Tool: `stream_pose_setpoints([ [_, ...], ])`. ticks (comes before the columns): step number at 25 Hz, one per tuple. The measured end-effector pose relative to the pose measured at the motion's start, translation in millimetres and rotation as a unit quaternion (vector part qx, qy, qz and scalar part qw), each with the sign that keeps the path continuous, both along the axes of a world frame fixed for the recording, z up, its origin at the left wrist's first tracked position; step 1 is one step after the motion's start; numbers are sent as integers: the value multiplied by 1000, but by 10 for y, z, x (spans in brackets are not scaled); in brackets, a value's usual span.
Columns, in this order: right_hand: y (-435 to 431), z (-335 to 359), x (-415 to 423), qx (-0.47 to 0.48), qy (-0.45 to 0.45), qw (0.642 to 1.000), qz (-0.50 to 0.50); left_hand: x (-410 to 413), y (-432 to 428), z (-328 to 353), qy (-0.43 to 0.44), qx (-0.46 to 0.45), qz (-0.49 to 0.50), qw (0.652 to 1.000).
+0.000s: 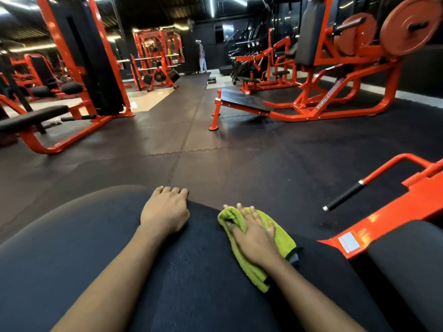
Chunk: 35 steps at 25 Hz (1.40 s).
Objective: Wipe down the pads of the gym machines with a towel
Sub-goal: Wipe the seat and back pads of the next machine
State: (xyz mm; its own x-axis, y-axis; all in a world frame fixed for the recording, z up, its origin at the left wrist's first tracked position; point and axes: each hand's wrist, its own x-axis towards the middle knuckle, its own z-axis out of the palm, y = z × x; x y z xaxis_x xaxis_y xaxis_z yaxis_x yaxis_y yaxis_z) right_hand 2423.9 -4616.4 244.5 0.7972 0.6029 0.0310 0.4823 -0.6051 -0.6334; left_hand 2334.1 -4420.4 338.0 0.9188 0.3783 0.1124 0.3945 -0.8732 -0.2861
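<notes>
A large black machine pad (96,248) fills the lower part of the head view. My left hand (165,212) rests on its far edge, fingers curled over the rim. To the right, a folded green towel (278,238) lies on the pad. My right hand (254,236) presses flat on the towel with fingers spread. Part of the towel is hidden under that hand.
An orange frame (374,226) with a black-gripped handle (345,196) and a second black pad (412,264) stand at the right. Other orange machines ring the dark rubber floor (215,152): a bench (31,118) at left, a plate-loaded machine (335,101) at far right. A person (202,58) stands far back.
</notes>
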Motion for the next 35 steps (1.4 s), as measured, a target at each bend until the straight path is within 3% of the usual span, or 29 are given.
stream_pose_setpoints([
  [5, -558, -218, 173, -63, 92, 982, -154, -21, -35, 7, 12, -8, 13, 1000],
  [11, -77, 31, -272, 24, -11, 999, 19, 272, -252, -79, 28, -86, 14, 996],
  [15, -554, -407, 256, -21, 35, 997, -66, 483, -500, -278, 49, -108, -27, 993],
  [19, -1151, -750, 610, -74, 118, 967, -212, 578, -574, -398, 58, -90, -41, 993],
  [21, -955, -648, 536, -66, 119, 971, -195, 628, -610, -420, 62, -98, -40, 992],
  [24, -518, -428, 253, -8, 37, 996, -75, 698, -672, -454, 63, -118, -37, 990],
  [26, -526, -453, 272, 4, 15, 998, -55, 701, -707, -495, 57, -98, -41, 993],
  [31, -1252, -881, 814, -73, 98, 978, -168, 677, -704, -554, 54, -72, -43, 995],
  [33, -1353, -934, 890, -80, 126, 965, -218, 668, -705, -550, 57, -69, -43, 995],
  [35, -1183, -850, 732, -56, 125, 969, -205, 658, -722, -540, 62, -71, -45, 995],
])
